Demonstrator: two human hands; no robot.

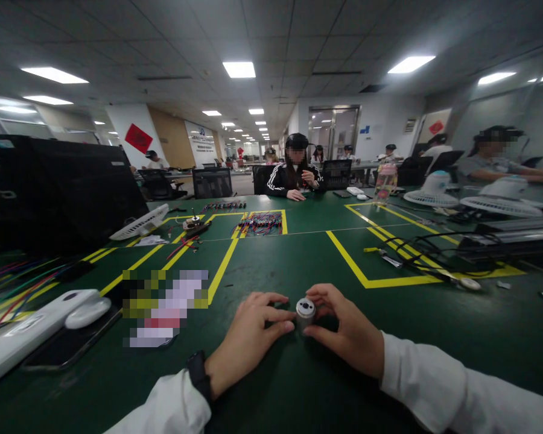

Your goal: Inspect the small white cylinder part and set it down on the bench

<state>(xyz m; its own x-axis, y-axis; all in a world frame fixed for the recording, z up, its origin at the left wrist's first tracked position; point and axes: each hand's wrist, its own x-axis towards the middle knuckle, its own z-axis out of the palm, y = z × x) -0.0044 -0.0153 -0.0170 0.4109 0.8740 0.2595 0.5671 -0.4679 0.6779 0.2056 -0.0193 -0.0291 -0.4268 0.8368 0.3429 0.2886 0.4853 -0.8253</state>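
Your left hand [248, 331] and right hand [344, 328] both pinch the small silver cylinder [305, 312]. It sits upright on the green table [289, 253]

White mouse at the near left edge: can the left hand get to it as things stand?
Probably yes. The left hand is on the small silver cylinder, and only bare green table and a blurred patch lie between it and the white mouse.

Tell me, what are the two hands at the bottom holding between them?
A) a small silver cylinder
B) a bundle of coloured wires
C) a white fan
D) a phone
A: the left hand and right hand both pinch a small silver cylinder above the green table.
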